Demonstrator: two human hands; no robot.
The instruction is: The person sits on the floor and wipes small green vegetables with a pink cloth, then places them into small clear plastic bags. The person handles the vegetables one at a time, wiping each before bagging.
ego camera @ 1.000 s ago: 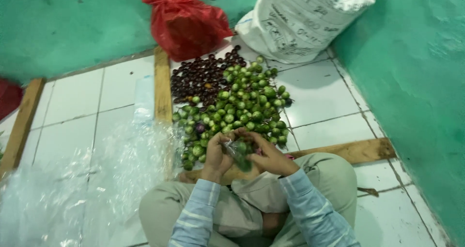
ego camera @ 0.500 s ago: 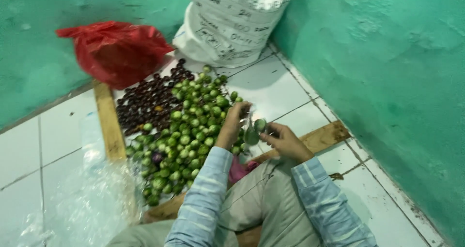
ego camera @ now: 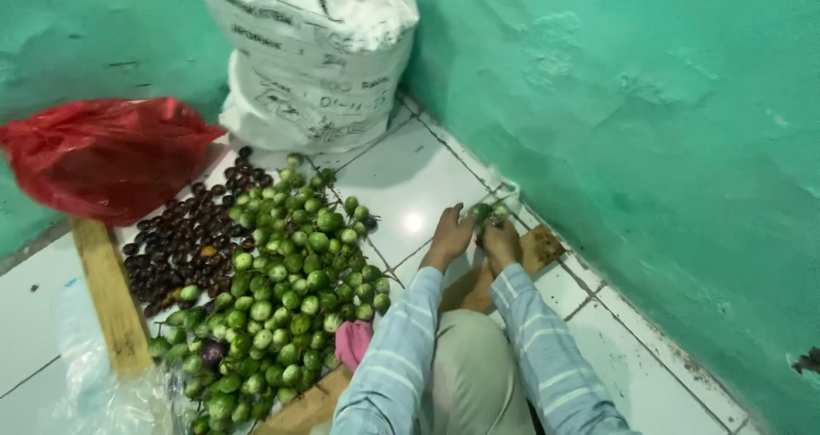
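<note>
Our fingers (ego camera: 462, 216) are closed around a small clear bag of green balls (ego camera: 489, 213). Both hands hold it together. Our left hand (ego camera: 448, 239) grips it from the left side, and our right hand (ego camera: 501, 242) grips it from below and from the right. The little bag is out near the green wall (ego camera: 649, 119), just above the white floor (ego camera: 410, 187), next to a wooden board (ego camera: 538, 249). We cannot tell if the bag is tied shut, because our fingers cover its top.

Left of our hands lies a big pile of small green fruits (ego camera: 282, 298). It touches a smaller pile of dark fruits (ego camera: 184, 239) behind it. One purple fruit (ego camera: 213, 350) sits in the green pile. A wooden plank (ego camera: 111, 303) lies along the left side of the piles.

Farther back, a red plastic bag (ego camera: 102, 157) and a big white sack (ego camera: 312, 55) stand by the wall. Clear plastic bags (ego camera: 102, 384) lie at the lower left.

We think the work is still near its start. One small bag is in our hands, and most of the fruits are still loose on the floor. We see no other filled small bags.
</note>
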